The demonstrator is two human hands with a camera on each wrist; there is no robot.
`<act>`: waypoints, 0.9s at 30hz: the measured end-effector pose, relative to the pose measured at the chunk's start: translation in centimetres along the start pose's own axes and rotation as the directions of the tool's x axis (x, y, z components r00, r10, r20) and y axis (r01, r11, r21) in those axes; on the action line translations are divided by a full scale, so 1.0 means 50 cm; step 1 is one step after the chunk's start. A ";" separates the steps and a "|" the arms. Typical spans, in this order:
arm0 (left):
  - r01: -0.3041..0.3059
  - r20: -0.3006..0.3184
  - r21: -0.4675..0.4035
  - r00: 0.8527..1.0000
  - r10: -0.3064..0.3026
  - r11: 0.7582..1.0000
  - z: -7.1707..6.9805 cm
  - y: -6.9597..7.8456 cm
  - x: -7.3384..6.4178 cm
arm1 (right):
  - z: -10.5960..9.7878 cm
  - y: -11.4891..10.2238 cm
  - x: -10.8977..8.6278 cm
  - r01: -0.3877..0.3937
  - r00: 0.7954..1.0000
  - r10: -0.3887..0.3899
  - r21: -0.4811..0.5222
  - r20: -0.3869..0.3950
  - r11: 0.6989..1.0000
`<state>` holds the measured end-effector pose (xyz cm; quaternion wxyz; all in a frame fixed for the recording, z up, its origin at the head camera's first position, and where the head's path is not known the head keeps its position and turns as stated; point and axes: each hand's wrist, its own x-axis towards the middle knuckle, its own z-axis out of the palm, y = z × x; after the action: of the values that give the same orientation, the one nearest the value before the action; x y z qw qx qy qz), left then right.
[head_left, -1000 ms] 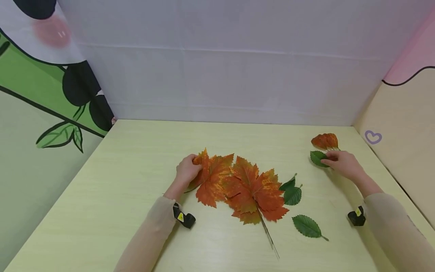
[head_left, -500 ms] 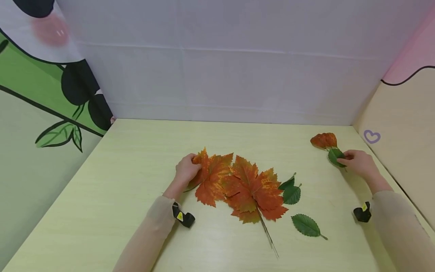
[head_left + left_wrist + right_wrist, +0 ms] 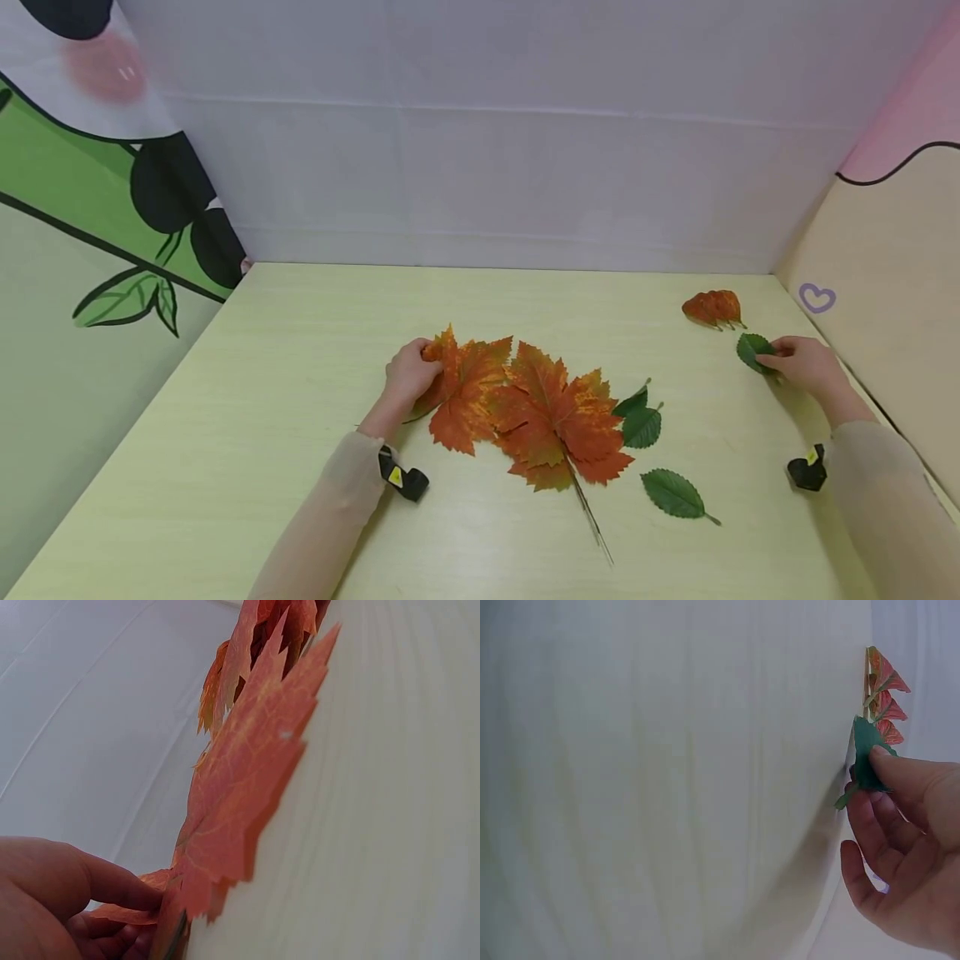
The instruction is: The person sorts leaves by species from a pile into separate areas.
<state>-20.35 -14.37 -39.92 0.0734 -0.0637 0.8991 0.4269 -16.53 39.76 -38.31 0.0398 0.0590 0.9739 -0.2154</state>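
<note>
At the table's right side, my right hand pinches a green artificial leaf between thumb and fingers. The right wrist view shows the green leaf close to the tabletop, its short stem pointing down past the fingers. Left of centre, my left hand grips the edge of an orange maple leaf. Seen from the left wrist, thumb and fingers pinch a folded-up part of orange leaf. Beside it lies a bunch of orange maple leaves with long thin stems.
Several small orange-brown leaves lie overlapped at the back right, just behind the right hand. Two green leaves touch the maple bunch, and another green leaf lies nearer the front. Printed panels and a pale back wall border the table.
My right hand has carried the green leaf to the right, from in front of the small orange-brown leaves to beside them. The left hand has kept its place on the maple leaf.
</note>
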 end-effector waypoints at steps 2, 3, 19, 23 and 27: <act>-0.005 -0.001 0.002 1.000 0.005 1.000 0.000 0.000 0.001 | 0.001 0.000 0.001 0.004 1.000 -0.004 0.004 -0.003 1.000; -0.008 -0.002 0.005 1.000 0.008 1.000 0.000 0.000 0.001 | 0.002 -0.001 0.001 0.006 1.000 -0.006 0.006 -0.004 1.000; 0.016 0.008 -0.014 1.000 -0.015 1.000 0.001 0.002 0.003 | 0.006 -0.028 -0.007 -0.041 0.999 0.042 0.043 -0.032 0.998; 0.008 0.002 0.000 1.000 -0.008 1.000 0.001 -0.001 0.004 | 0.005 -0.042 -0.010 -0.014 0.995 0.016 0.013 -0.095 1.000; 0.007 0.002 0.007 1.000 -0.007 1.000 0.002 -0.003 0.004 | 0.011 -0.070 -0.018 0.074 0.987 -0.073 0.004 -0.140 0.997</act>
<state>-20.53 -14.38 -40.13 0.0762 -0.0663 0.9002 0.4236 -16.08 36.29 -37.28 -0.0369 0.0383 0.9748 -0.2166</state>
